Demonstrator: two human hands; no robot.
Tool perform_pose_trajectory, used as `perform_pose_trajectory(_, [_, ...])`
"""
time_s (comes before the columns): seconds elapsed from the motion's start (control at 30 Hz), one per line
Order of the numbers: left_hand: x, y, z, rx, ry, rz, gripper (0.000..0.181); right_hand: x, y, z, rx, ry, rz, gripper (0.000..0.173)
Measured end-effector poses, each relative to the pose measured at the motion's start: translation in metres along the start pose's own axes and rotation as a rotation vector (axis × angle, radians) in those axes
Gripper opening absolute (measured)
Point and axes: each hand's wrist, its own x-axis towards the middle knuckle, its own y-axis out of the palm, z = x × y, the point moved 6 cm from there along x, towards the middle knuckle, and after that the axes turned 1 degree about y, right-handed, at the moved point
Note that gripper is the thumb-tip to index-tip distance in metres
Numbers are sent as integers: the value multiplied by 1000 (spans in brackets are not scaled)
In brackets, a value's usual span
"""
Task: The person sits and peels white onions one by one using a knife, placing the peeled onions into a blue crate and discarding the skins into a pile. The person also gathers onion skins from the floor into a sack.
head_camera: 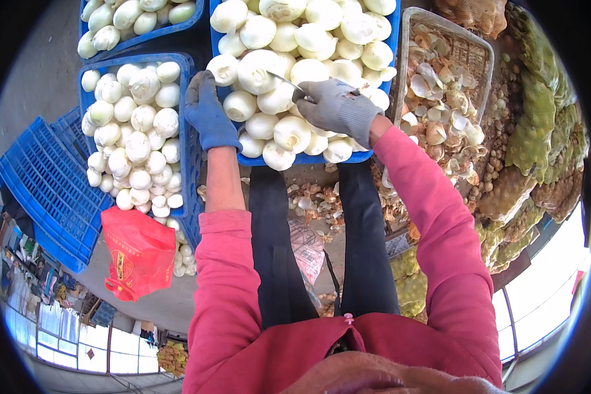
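Note:
In front of me stands a blue plastic crate (pixel 303 158) heaped with peeled white onions (pixel 261 125). My right hand (pixel 336 104), in a grey knit glove, grips a small knife (pixel 286 81). Its thin blade points left over a large peeled onion (pixel 258 72); whether it touches the skin is unclear. My left hand (pixel 209 111) wears a blue glove with greyed fingers. It is at the crate's left side, right beside another peeled onion (pixel 222 70). Its fingertips are partly hidden, so I cannot tell whether they hold the crate's rim or the onion.
To the left is another blue crate (pixel 189 143) of smaller peeled onions, near stacked blue crates (pixel 54 192) and a red bag (pixel 139 251). On the right, a pale crate (pixel 487 74) holds onion skins (pixel 438 113); filled mesh sacks (pixel 537 118) lie beyond.

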Motion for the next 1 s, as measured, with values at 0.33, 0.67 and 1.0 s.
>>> perform_pose_trajectory(0.33, [4, 8, 4, -82, -32, 48, 42, -25, -28, 6, 531, 106, -91, 26])
perform_pose_trajectory(0.67, [12, 34, -46, 146, 342, 157, 41, 20, -97, -9, 303, 286, -379, 28])
perform_pose_trajectory(1.0, [24, 212, -63, 844, 1111, 691, 51, 5, -90, 9, 377, 248, -268, 29])
